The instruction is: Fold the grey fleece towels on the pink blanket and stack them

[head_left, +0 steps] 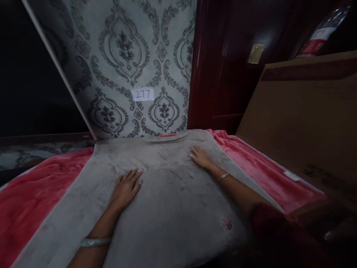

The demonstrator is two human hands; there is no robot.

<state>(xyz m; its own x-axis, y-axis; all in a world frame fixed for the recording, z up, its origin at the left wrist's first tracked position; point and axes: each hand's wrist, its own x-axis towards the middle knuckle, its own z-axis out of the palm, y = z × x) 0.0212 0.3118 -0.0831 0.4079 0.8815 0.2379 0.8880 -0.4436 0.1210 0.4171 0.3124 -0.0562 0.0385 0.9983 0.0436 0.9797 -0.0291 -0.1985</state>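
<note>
A grey plush cloth lies spread out before me, with slight creases near its far edge and a small pink patch close to its near right corner. Flat on its left part rests my left hand, fingers stretched forward. My right hand lies on the far right part of the cloth, its fingers spread. Neither hand grips anything. Beneath the grey cloth, a pink plush cover shows on both sides.
A patterned wallpapered wall with a paper label reading 277 stands behind. At the right are a large cardboard box, a bottle and a dark red wood panel. A dark screen-like panel is at the left.
</note>
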